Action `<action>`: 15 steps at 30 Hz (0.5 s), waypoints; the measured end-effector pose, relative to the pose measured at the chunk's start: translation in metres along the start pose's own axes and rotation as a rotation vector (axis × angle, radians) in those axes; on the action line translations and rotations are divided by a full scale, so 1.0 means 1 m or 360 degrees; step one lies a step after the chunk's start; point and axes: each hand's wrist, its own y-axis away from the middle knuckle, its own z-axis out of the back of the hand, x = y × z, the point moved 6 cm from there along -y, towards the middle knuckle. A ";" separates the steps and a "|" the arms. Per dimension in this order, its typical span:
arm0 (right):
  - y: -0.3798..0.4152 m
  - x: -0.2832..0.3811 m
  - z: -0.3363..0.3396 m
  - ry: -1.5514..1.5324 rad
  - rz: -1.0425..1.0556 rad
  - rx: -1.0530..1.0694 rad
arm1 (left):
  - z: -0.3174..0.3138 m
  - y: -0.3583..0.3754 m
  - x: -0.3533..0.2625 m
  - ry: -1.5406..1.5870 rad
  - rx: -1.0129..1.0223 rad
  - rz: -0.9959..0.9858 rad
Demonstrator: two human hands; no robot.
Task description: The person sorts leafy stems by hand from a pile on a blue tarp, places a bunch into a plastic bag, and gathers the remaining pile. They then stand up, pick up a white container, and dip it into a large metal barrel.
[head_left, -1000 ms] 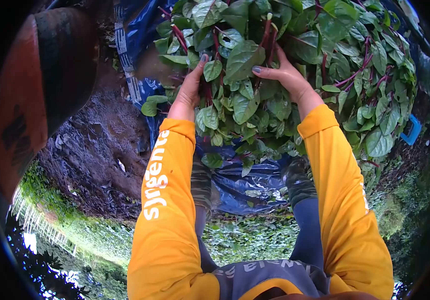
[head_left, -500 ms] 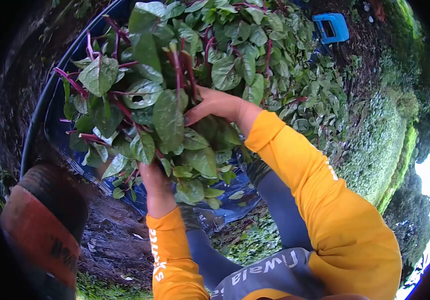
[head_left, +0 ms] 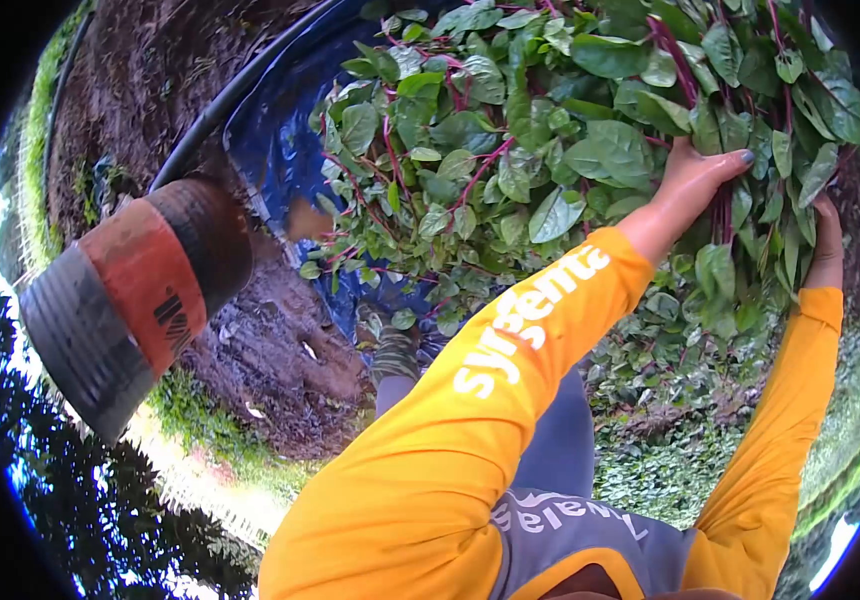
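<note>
Dark garden soil (head_left: 280,340) and a blue tarp (head_left: 280,150) lie under a heap of red-stemmed greens (head_left: 510,150).
Left hand (head_left: 695,180) at two o'clock clamps the bunch's stems; right hand (head_left: 830,245) at three o'clock presses into the leaves, grip hidden, so I cannot tell. Striped cylinder (head_left: 130,300) sits at nine o'clock.
</note>
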 end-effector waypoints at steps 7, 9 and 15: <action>-0.043 -0.164 -0.156 0.0099 -0.0449 0.0453 | 0.103 0.122 -0.039 -0.1511 0.0004 -0.0416; -0.105 -0.252 -0.173 0.0082 -0.0282 0.0692 | 0.189 0.185 -0.053 -0.1558 -0.0424 -0.0182; -0.061 -0.170 -0.114 0.1010 0.0133 -0.0040 | 0.480 0.287 -0.093 -0.1769 -0.1583 0.0387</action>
